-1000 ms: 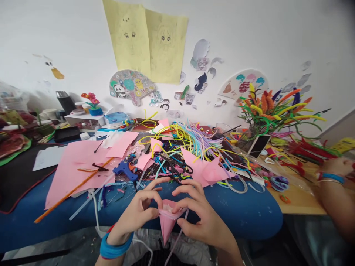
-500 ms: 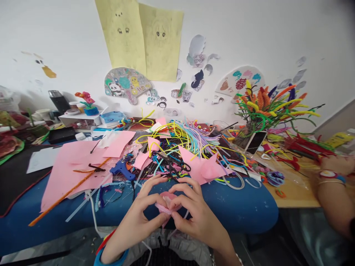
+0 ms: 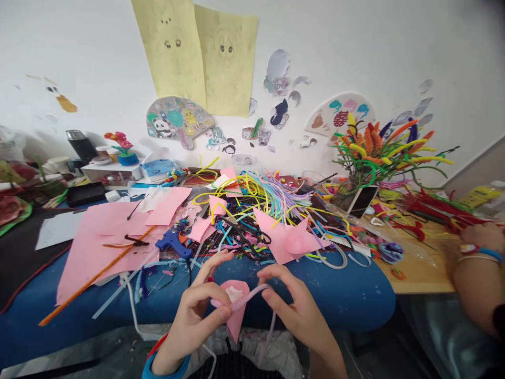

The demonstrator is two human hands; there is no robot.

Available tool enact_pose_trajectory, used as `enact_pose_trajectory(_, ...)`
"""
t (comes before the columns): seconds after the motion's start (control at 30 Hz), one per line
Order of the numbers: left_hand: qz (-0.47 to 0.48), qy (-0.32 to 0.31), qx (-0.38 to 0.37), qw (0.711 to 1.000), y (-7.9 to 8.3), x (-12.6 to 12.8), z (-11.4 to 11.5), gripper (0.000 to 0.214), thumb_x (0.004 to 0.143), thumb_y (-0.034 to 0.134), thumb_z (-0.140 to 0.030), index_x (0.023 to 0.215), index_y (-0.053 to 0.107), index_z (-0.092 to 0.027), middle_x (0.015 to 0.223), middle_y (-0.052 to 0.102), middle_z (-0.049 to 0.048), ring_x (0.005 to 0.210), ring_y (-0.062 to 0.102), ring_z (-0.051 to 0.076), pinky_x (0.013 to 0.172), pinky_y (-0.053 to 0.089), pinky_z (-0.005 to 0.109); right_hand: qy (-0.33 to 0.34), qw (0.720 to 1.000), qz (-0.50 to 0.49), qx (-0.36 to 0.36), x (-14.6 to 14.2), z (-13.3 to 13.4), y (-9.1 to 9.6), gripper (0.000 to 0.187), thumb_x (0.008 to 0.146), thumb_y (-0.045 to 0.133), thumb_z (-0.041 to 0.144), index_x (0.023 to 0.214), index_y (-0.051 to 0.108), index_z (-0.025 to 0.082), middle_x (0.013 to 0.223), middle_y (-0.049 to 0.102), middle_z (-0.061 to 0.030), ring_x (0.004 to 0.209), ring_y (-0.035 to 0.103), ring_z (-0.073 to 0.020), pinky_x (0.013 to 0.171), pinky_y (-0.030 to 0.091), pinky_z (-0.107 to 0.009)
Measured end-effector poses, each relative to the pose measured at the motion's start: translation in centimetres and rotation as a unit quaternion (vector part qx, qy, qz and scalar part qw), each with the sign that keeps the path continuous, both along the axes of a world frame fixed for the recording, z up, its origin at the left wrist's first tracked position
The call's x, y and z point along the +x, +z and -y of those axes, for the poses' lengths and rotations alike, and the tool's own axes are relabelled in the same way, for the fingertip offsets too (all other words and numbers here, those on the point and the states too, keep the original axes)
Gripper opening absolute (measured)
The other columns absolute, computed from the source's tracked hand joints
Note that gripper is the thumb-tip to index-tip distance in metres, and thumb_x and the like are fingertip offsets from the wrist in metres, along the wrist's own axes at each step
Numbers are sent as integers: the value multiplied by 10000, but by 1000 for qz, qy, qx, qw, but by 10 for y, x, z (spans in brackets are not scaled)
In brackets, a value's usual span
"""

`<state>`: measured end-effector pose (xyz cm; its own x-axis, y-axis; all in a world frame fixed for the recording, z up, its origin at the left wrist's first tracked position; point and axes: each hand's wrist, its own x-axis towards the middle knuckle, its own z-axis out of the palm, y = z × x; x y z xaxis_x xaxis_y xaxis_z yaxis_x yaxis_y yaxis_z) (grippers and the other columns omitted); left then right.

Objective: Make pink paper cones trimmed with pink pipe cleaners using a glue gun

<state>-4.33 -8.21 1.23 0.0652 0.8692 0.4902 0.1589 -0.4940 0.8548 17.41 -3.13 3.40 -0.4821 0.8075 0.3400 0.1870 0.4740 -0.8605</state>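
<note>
Low in the middle of the view, my left hand (image 3: 205, 308) pinches a folded piece of pink paper (image 3: 236, 322) together with one end of a pale lilac pipe cleaner (image 3: 248, 300). A white patch shows inside the paper's rounded top, and its lower end tapers to a point. The pipe cleaner runs across the front of the paper to my right hand (image 3: 294, 305). There it passes between thumb and forefinger, bends, and hangs down. My right hand's other fingers are partly hidden.
Beyond my hands lie a blue glue gun (image 3: 175, 241), black scissors (image 3: 248, 237), pink sheets (image 3: 106, 237) and a heap of pipe cleaners (image 3: 276, 195). A vase of pipe-cleaner flowers (image 3: 374, 152) and a phone (image 3: 362, 201) stand right. Another person's arm (image 3: 477, 273) is at far right.
My hands were close together around the pink paper. Now my right hand has moved right, with the pipe cleaner stretched between the hands and the paper's pointed end showing.
</note>
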Motion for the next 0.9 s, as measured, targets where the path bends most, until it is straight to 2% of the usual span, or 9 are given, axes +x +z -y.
enact_pose_trajectory(0.1,20,-10,10,1000,-5,0,-4,122,880,646,-271,761,677,-269,1472,515,-1,1411,368,293,1153,255,494,9,999,1,-53,1,3,-1,131,965,530,292,903,626,230,843,643,15,776,591,-137,706,455,-216)
enact_pose_trajectory(0.2,-4,-10,8,1000,-7,0,-7,89,880,639,-251,800,675,-266,1484,496,17,1409,370,294,1152,258,502,-2,999,10,-49,-1,6,-1,156,969,526,309,877,617,222,795,607,23,686,538,-125,615,408,-216)
enact_pose_trajectory(0.33,-76,1,21,997,-7,0,-7,68,874,626,-234,830,676,-250,1462,497,64,1428,320,319,1160,216,549,-33,999,17,-24,-2,9,-2,169,979,504,308,883,609,218,815,597,10,713,548,-137,632,408,-230)
enact_pose_trajectory(0.43,-100,-8,33,994,-7,0,-6,89,866,631,-309,886,690,-245,1466,483,94,1434,289,350,1154,201,586,-40,999,15,-1,-4,10,0,154,979,506,286,880,603,218,809,597,11,704,549,-134,635,411,-230)
enact_pose_trajectory(0.67,-60,-47,38,996,-8,-3,-6,364,814,646,-562,1011,696,-260,1436,509,128,1420,304,397,1130,229,619,-33,999,16,22,-6,11,5,144,972,511,247,866,603,215,798,604,5,688,544,-134,616,409,-229)
enact_pose_trajectory(0.8,-60,-26,48,997,-5,-1,-7,327,803,694,-511,1015,702,-262,1346,576,126,1375,375,382,1100,310,587,-29,999,13,28,-7,11,5,140,969,518,247,862,603,217,789,595,10,689,543,-130,615,407,-224)
enact_pose_trajectory(0.9,-108,27,70,991,2,3,-6,204,796,753,-353,978,708,-273,1238,634,94,1299,453,338,1066,364,535,-32,999,17,37,-10,13,4,142,970,519,252,862,604,215,788,597,7,696,545,-133,622,409,-227)
